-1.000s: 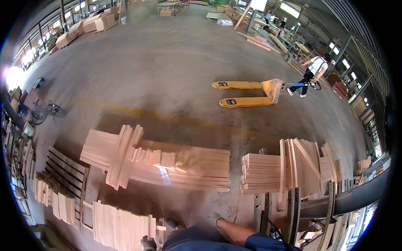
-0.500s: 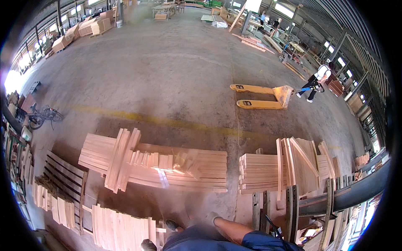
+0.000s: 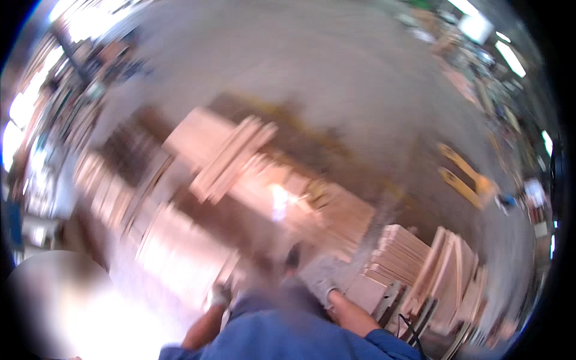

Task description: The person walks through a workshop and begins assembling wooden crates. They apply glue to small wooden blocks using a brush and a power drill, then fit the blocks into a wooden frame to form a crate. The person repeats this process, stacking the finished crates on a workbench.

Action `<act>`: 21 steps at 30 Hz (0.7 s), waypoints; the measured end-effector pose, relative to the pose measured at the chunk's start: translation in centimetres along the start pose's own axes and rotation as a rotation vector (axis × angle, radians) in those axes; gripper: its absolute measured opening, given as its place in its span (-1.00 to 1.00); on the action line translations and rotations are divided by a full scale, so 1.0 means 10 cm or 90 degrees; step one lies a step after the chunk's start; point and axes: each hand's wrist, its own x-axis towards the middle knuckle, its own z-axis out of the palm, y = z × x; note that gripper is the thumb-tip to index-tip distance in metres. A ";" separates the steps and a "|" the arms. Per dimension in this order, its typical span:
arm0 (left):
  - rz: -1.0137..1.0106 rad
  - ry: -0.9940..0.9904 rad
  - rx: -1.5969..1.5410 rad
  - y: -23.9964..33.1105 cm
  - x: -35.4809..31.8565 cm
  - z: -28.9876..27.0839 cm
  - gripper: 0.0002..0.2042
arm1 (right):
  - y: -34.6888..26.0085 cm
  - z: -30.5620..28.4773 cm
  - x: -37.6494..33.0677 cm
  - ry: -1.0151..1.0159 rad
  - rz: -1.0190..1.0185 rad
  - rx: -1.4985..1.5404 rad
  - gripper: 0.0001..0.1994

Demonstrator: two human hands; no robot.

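– Looking at the long stack of pale boards in the middle, how much of the piling seems done?

– A fair part, I judge. The long stack is built up, though a few boards lie crosswise on its left end, so it is not squared off. Right of it and nearer the person, a tidy stack has its ends flush, and beyond that some upright boards lean together.

– And what is left?

– On the near left of the long stack, low rows of boards lie spread on the floor. Those look unsorted, but the whole view is smeared, so I would not swear to it.

– Where are the hands?

– Both are below the long stack, close to the body. The left hand is gloved and sits at the near edge of the low rows. The right hand, gloved too, is just beside the tidy stack's near corner. I cannot tell whether either is spread, closed, or gripping a board; the blur hides the fingers.

– Anything else about?

– A yellow pallet truck stands well to the right of the long stack, on bare floor
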 end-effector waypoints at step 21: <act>-0.464 0.055 -0.363 0.30 -0.87 -0.43 -0.50 | -0.71 -0.27 0.54 -0.118 0.008 -0.125 -0.65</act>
